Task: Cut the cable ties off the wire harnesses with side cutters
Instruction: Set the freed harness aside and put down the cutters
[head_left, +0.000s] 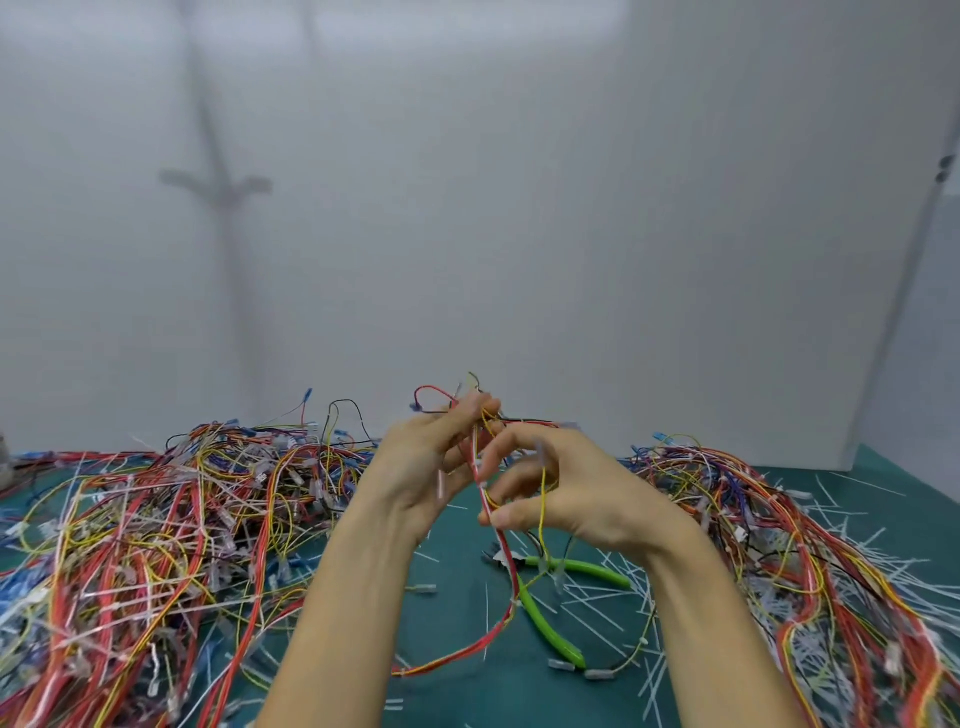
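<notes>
The left hand rose nearest, its grip pinching the top of a red-and-yellow wire harness. The right hand pinched the same wires lower down. Beneath, green-handled side cutters lay on the surface among cut ties.

Glossy green plastic sheathes the handles of the side cutters; smooth coloured plastic insulates the wire harnesses; the cut ties look whitish plastic, the mat matt green
</notes>
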